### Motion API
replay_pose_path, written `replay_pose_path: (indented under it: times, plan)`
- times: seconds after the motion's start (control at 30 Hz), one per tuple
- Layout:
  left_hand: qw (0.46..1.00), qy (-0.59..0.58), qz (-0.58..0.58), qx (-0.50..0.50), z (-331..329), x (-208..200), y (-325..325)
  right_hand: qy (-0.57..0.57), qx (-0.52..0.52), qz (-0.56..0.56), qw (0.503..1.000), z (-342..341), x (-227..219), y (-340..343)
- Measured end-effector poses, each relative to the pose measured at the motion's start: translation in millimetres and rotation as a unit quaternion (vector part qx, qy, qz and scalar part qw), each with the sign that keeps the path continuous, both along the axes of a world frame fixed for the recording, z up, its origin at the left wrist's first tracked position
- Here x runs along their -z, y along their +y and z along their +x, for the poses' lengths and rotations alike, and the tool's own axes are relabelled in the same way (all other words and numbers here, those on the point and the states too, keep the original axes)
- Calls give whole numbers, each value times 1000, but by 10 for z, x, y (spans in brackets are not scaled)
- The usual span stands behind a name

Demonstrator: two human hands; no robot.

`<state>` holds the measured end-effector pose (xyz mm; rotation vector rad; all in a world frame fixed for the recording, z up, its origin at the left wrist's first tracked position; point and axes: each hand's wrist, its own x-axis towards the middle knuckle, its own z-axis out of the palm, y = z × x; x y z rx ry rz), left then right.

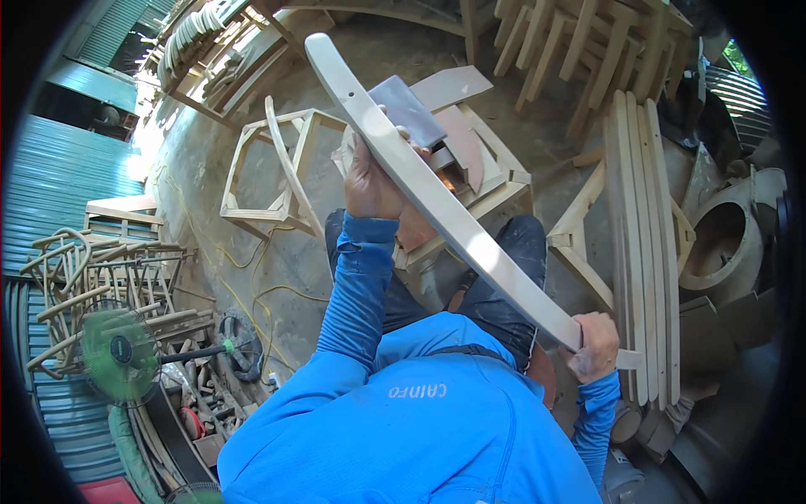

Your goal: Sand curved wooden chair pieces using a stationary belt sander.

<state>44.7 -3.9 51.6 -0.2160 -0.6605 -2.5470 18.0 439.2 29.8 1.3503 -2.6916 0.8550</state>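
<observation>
Left hand, at upper centre of the frame, is clamped on a grey sanding block pressed against a long curved wooden slat. Right hand, at lower right, is closed around the slat's lower end. The slat is held diagonally above an unfinished wooden chair frame on the concrete floor.

Single view: fisheye camera on my head, looking steeply down over my blue shirt and both forearms. Close range on my hands; the concrete floor spreads far ahead. Straight edges bow toward the dark rim. No second view.
</observation>
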Motion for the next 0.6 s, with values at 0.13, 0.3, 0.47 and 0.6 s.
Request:
replay_pose_path:
  times: [0.13,0.3,0.47,0.6]
  plan:
    - [999,10,-19,28,-43,-44,213,-150,58,10,987,282,211,245]
    - [998,-50,-38,26,-70,65,267,-133,72,-29,988,518,451,350]
    - [981,-166,-91,-49,-102,15,202,-150,65,-45,985,524,512,414]
    - [934,-315,-147,-83,-256,83,106,-75,70,-29,994,494,514,528]
